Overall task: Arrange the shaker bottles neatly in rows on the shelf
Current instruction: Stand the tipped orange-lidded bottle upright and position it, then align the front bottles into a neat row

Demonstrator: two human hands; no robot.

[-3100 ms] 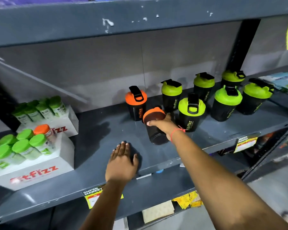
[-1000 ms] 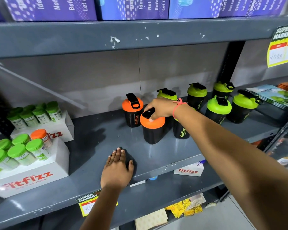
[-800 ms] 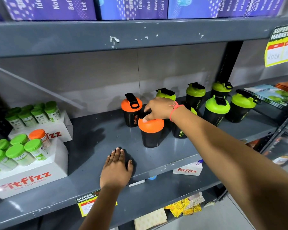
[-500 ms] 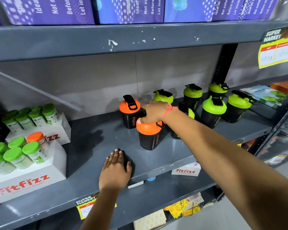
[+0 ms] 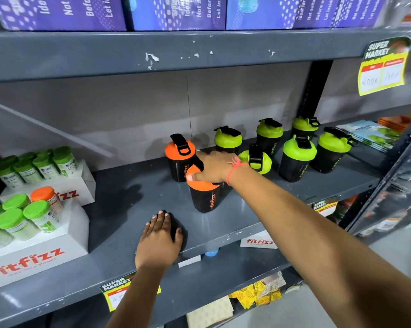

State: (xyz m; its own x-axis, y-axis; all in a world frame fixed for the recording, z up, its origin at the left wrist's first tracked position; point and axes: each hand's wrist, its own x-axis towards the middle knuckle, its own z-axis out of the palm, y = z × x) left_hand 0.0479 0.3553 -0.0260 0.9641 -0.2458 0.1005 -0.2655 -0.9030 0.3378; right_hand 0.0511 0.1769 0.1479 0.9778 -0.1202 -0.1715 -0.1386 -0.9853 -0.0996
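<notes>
Retail shop, supermarket aisle. Grey metal shelf [image 5: 128, 197] carries yellow "SUPER MARKET" price tags [image 5: 383, 67] on the shelf edges. Stock is multiples of the same product: shaker bottles [image 5: 296, 159] in rows, small jars [image 5: 37, 217] in "Fitfizz" display cartons [image 5: 34, 254], purple boxes [image 5: 176, 13] on the shelf above.

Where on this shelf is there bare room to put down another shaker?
The widest bare patch of shelf lies between the Fitfizz boxes and the orange-lidded shakers, behind the left hand. A narrower strip runs along the front edge right of the right hand. The green-lidded shakers crowd the back right.
</notes>
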